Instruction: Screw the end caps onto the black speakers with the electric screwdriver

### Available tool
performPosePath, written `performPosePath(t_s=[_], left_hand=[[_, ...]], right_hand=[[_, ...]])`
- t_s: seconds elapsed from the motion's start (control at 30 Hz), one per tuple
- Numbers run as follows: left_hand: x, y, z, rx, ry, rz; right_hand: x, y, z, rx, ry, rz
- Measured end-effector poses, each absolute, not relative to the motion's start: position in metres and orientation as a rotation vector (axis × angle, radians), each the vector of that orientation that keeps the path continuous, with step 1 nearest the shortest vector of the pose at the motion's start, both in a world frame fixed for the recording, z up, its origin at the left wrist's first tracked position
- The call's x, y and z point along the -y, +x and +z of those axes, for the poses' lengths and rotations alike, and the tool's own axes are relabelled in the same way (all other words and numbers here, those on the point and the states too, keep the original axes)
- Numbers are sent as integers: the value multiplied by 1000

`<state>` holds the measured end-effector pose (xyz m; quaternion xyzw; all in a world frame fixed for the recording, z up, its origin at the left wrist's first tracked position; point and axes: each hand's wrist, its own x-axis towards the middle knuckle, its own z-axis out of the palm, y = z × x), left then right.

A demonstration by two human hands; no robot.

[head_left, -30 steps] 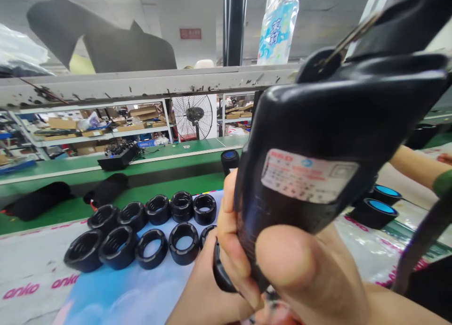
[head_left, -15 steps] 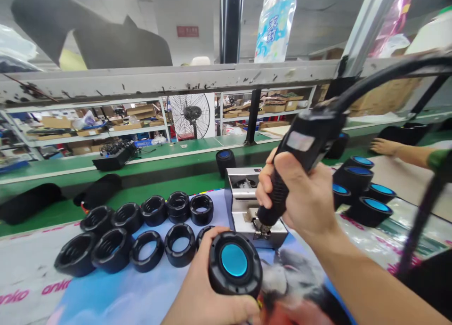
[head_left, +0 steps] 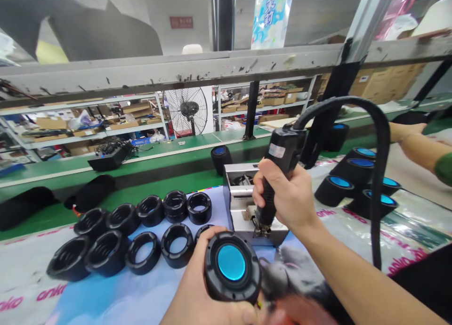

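My left hand [head_left: 208, 287] is closed round a black cylindrical speaker [head_left: 231, 263], its shiny blue round end turned up toward me and a black ring about that end. In my right hand [head_left: 287, 193] is a black electric screwdriver [head_left: 278, 160], held upright with fingers wrapped round its grip. The screwdriver's lower end meets the front of a metal screw feeder [head_left: 243, 198]; the bit itself is hard to make out. Left of the speaker stand two rows of black plastic rings [head_left: 143, 252], one partly hidden behind my left hand.
Several blue-topped speakers [head_left: 339, 183] stand at the right, and one more [head_left: 221, 160] is behind the feeder. The thick screwdriver cable [head_left: 381, 174] arches down on my right. A co-worker's arm [head_left: 420, 146] reaches in at far right. Black fabric-covered cylinders [head_left: 92, 193] lie at the left.
My right hand has brought the screwdriver down and slightly left, more upright, at the feeder. Its cable now hangs in an arch. The co-worker's arm has shifted; my left hand still grips the speaker.
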<state>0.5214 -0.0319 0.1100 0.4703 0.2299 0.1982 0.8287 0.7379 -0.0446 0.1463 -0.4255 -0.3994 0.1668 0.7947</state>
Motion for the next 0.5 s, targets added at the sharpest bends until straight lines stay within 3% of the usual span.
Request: performPosePath(t_s=[0.5], left_hand=[[37, 525, 122, -562, 1051, 471]], right_hand=[[44, 740, 149, 815, -898, 369]])
